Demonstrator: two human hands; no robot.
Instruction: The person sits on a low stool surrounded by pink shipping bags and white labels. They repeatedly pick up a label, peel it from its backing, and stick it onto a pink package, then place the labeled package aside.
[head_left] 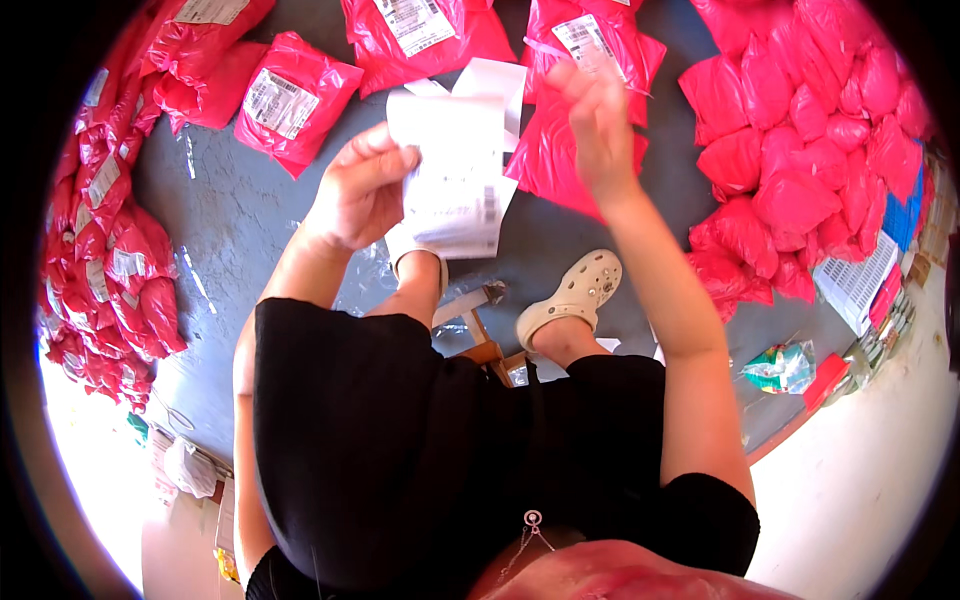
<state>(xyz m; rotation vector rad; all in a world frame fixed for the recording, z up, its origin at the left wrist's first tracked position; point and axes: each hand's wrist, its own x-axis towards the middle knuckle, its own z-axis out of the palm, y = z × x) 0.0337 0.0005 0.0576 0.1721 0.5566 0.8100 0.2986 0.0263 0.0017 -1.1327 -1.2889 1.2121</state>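
Note:
My left hand [360, 190] grips white printed paper sheets [450, 175] with thumb and fingers, above my left shoe. My right hand [605, 135] is raised to the right of the papers, in front of a pink plastic parcel [540, 160]; its fingers are partly bent and blurred, so whether they hold anything is unclear. Behind that hand lies another pink parcel [630, 60] with a white label. Two more labelled pink parcels [330, 105] [430, 60] lie to the left and behind the papers.
Pink parcels are piled along the left [140, 300] and right [770, 190] of the grey floor [220, 230]. At the right are a white plastic crate or sheet [855, 280] and a green packet [780, 367]. My cream clogs [575, 290] stand below my hands, near cardboard scraps [465, 310].

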